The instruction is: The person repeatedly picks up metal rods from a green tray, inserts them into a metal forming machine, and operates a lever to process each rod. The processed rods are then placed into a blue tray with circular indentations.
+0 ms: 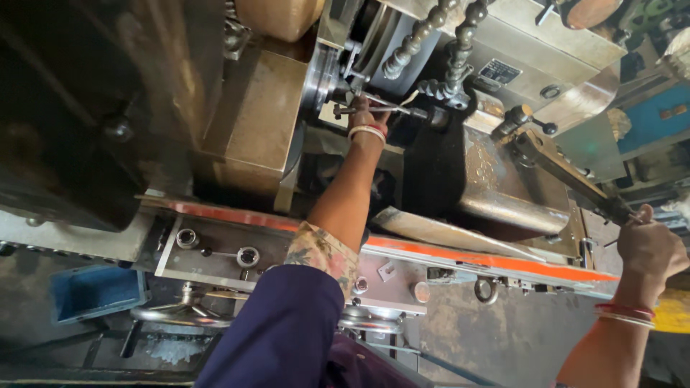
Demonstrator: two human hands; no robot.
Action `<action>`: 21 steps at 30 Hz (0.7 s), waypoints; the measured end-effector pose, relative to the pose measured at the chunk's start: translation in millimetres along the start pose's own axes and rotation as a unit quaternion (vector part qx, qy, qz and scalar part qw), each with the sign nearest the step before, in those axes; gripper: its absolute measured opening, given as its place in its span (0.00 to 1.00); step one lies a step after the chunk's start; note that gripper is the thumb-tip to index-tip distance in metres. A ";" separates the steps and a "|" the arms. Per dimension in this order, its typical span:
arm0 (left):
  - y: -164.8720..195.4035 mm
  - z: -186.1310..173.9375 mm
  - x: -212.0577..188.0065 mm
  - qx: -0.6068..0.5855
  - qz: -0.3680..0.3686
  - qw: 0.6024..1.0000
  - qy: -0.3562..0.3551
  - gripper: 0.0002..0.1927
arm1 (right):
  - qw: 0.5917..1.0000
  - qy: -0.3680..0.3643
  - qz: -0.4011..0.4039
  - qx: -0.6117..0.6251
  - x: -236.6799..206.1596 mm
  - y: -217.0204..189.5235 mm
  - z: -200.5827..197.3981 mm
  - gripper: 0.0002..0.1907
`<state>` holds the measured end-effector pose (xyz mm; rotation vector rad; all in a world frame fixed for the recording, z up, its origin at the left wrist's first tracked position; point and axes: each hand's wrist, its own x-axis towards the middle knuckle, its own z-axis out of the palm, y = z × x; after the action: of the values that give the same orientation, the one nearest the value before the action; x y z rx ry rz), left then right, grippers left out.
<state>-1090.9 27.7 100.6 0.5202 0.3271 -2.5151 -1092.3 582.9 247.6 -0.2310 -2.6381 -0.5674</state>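
At the bottom centre of the frame your dark blue sleeve (277, 330) fills the foreground, its flowered cuff (325, 251) just above it. Below and left of the sleeve a metal handwheel (180, 315) sits on the front of the machine, and a blue bin (97, 291) stands at lower left. At lower right your right hand (649, 248), bangles at the wrist, is clenched around the end of a long lever (568, 176) that slants up and left toward the middle of the machine. An orange strip (474, 257) runs across the frame along the front edge of the machine, passing under your left forearm. Beyond it, right of centre, lies a dull metal trough (503, 194).

Farther in, at upper centre, your left hand (366, 115) reaches deep into the machine with its fingers closed on a thin metal rod (392, 109) that lies crosswise just beside the round chuck (327, 79). Two jointed coolant hoses (453, 50) hang down from the top of the frame, their tips near that hand. A large tan block (255, 115) stands to the left of the chuck.
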 end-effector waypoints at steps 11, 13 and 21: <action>-4.2 9.6 -10.8 0.043 0.016 0.999 0.030 0.11 | 0.987 0.038 -0.066 0.141 -38.4 13.6 11.1 0.32; -4.7 7.7 -4.2 0.035 -0.003 0.999 0.026 0.13 | 0.985 0.052 -0.074 0.145 -40.5 10.0 6.8 0.29; -17.0 -13.3 -39.4 0.162 -0.068 0.977 -0.124 0.08 | 0.729 0.387 -0.151 0.544 -176.5 -107.5 -124.7 0.16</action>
<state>-1065.8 64.3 107.6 0.3050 -0.1495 -2.7458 -914.3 420.4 234.2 0.6632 -1.7446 0.7233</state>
